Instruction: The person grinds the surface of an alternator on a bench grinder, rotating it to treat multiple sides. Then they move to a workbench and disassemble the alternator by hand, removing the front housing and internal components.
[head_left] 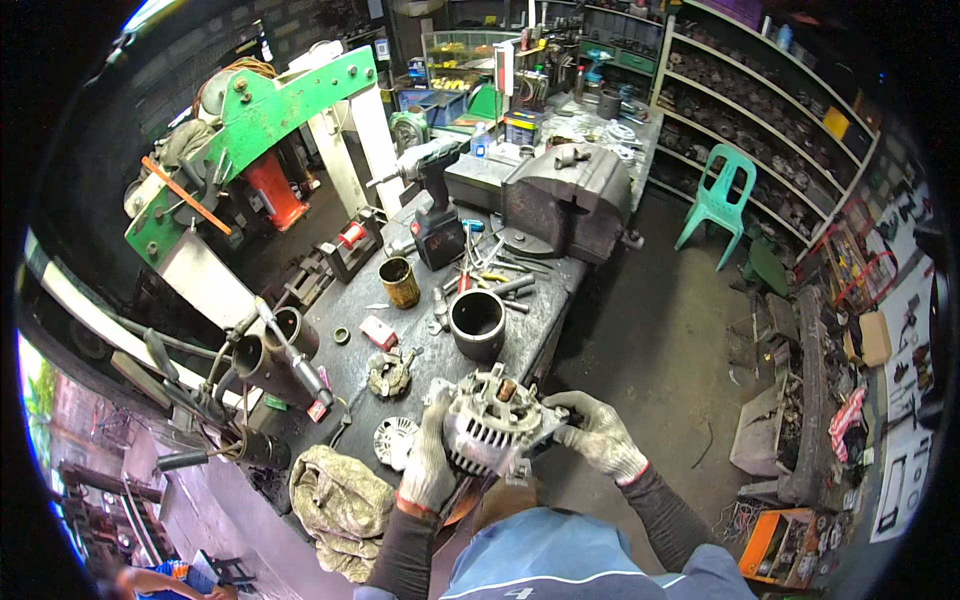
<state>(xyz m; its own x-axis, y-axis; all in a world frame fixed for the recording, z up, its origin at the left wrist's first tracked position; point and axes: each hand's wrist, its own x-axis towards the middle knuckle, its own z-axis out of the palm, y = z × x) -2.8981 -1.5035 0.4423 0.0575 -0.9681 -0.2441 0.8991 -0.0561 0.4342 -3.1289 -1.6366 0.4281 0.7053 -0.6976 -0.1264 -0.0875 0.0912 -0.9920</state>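
Both my hands wear pale work gloves and hold up a silver alternator (488, 430) at the bench's near edge. My left hand (430, 462) wraps round its left side. With fingers closed, my right hand (600, 437) grips the lug on its right side; whether a small part is also pinched there I cannot make out. A copper-coloured shaft piece stands in the middle of the alternator. Left of it on the workbench (345, 385) lie a vented round cover (396, 442) and a dirty round metal part (390, 373). A black open cylinder (478, 325) stands just beyond.
A crumpled cloth (342, 505) lies by my left forearm. Farther along the bench are a rusty can (399, 284), a small red-and-white box (379, 332), scattered hand tools (490, 278), a cordless driver (437, 215) and a large vise (568, 200). A green chair (720, 200) stands right.
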